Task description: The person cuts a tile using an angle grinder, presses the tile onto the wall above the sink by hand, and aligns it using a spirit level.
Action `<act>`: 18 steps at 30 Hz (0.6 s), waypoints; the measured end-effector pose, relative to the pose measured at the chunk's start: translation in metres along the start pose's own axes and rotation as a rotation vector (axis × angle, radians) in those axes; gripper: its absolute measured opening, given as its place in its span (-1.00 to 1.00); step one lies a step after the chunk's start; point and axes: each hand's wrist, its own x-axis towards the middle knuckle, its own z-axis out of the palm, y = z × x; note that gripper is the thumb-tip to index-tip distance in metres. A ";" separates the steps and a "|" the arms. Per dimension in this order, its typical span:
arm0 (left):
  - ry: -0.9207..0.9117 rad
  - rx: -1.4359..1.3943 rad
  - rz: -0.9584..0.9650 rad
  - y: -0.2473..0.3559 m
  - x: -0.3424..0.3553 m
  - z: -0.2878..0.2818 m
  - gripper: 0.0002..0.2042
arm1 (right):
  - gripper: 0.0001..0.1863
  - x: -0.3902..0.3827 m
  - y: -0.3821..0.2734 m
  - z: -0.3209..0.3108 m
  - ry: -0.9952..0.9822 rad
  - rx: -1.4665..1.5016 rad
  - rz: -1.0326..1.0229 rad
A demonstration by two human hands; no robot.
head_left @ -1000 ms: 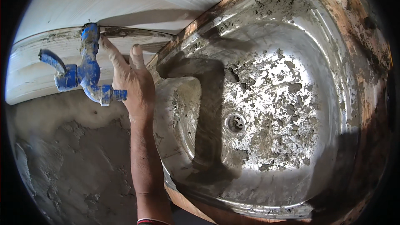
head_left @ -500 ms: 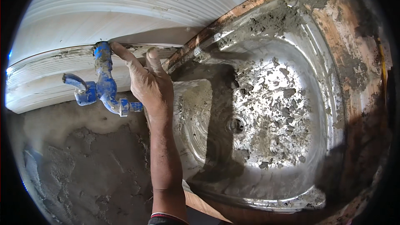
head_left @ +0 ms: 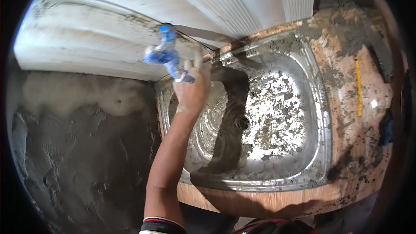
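My left hand (head_left: 193, 82) is beside a blue tap (head_left: 167, 52) on the wall. The tap's spout end overlaps my hand in the picture; I cannot tell whether they touch. Although smeared by motion, the fingers look stretched upward and apart, with nothing seen in them. Grey mortar stains the tap. Below and to the right of my hand lies a metal sink (head_left: 323, 138), its basin spotted with wet grey mortar around a round drain (head_left: 242, 122). My right hand does not show; a blurred brown shape runs along the right rim.
A wood-patterned counter (head_left: 260, 199) smeared with mortar surrounds the sink. On its right part lies a thin yellow strip (head_left: 359, 86). Rough grey mortar (head_left: 86, 156) covers the surface at the left. A pale, ribbed wall panel (head_left: 208, 0) stands behind the tap.
The view has shifted, so the tap sits farther right and higher in the picture. My left hand has drawn back from the tap's base and is now by its spout.
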 end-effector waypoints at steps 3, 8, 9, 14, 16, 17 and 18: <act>-0.271 0.077 0.108 -0.025 -0.009 -0.044 -0.47 | -0.69 0.030 0.015 0.003 -0.100 0.211 0.124; -0.683 -0.054 0.271 -0.048 -0.044 -0.147 -0.83 | -0.54 0.024 0.044 0.007 0.071 -0.019 -0.237; -0.743 -0.104 0.245 -0.058 -0.043 -0.180 -0.83 | -0.41 0.018 0.034 0.009 -0.037 -0.051 -0.103; 0.039 -0.523 0.020 -0.098 0.033 -0.351 -0.62 | -0.50 0.009 0.021 -0.019 -0.052 -0.124 0.000; 0.459 -0.257 -0.056 -0.121 0.091 -0.408 -0.63 | -0.52 0.010 0.016 -0.016 -0.091 -0.130 0.015; 0.743 -0.216 0.030 -0.152 0.122 -0.419 -0.63 | -0.52 0.008 0.002 -0.011 -0.095 -0.114 -0.006; 0.783 -0.155 -0.018 -0.151 0.139 -0.435 -0.58 | -0.60 0.004 -0.006 -0.011 -0.153 0.053 0.062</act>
